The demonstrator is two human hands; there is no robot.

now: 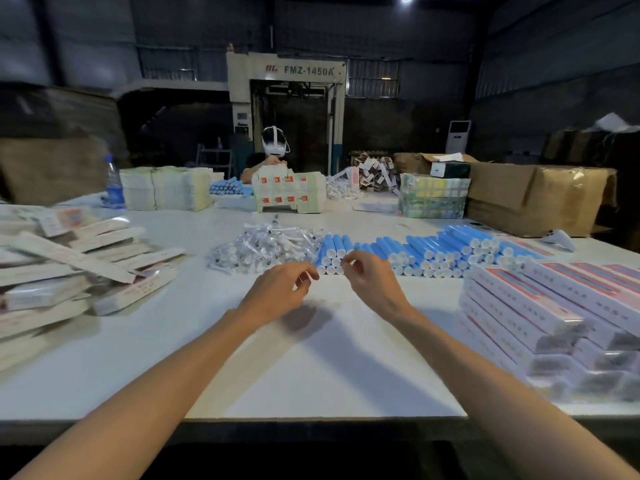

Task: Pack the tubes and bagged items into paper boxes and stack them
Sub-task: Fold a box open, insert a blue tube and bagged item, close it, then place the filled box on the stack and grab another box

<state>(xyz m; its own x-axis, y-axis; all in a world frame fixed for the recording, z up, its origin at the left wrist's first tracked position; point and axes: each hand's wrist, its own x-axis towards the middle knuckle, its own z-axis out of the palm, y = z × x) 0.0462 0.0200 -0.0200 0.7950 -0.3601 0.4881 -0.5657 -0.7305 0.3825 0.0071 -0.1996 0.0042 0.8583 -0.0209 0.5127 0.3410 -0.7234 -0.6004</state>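
A long row of blue tubes with white caps (pixel 429 252) lies across the middle of the white table (pixel 311 368). To its left sits a heap of small clear bagged items (pixel 266 249). My left hand (pixel 280 294) and my right hand (pixel 372 280) hover side by side just in front of the tubes, fingers loosely curled, holding nothing that I can see. Flat unfolded paper boxes (pixel 79 268) are piled at the left. Packed white and pink boxes (pixel 561 313) are stacked at the right.
Across the table a person (pixel 273 150) works behind more cartons (pixel 289 194), tubes and bundles. A water bottle (pixel 113 183) stands at the back left. Brown cardboard boxes (pixel 533 199) stand at the back right. A large machine stands behind.
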